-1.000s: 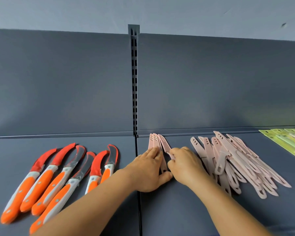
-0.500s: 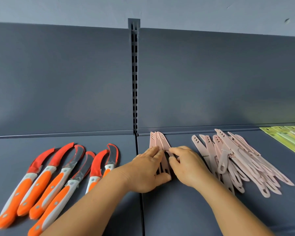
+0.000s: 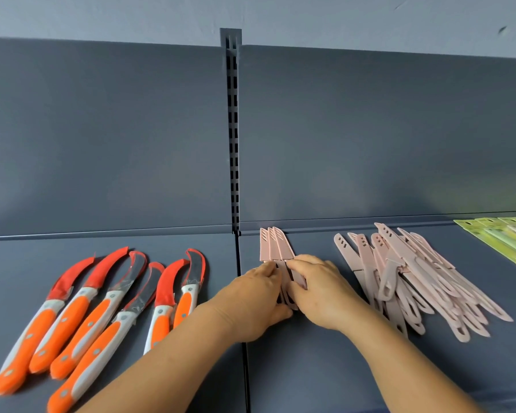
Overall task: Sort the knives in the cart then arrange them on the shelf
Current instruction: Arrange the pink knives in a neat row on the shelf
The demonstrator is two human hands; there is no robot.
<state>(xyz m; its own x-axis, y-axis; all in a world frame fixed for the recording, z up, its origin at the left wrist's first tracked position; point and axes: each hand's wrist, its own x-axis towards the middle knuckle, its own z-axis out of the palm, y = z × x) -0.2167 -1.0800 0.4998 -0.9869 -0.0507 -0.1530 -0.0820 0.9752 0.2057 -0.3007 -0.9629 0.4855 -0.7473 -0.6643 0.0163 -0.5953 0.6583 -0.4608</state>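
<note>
Three pink sheathed knives [image 3: 273, 244] lie side by side on the dark shelf [image 3: 310, 368], tips at the back wall just right of the centre seam. My left hand [image 3: 251, 302] presses straight fingers against their left side, thumb under the handle ends. From the right, my right hand [image 3: 320, 292] curls its fingers over the handles, which both hands hide. A loose pile of several more pink knives [image 3: 405, 275] lies further right. On the left shelf section, several orange-handled curved knives [image 3: 102, 305] lie fanned out.
Green packaged items [image 3: 507, 239] lie at the far right of the shelf. A slotted upright [image 3: 232, 138] splits the grey back panel. Bare shelf shows between the three knives and the pink pile, and in front of my arms.
My hands have drawn closer together around the three pink knives, squeezing them into a tighter bundle. The piles to either side have not moved.
</note>
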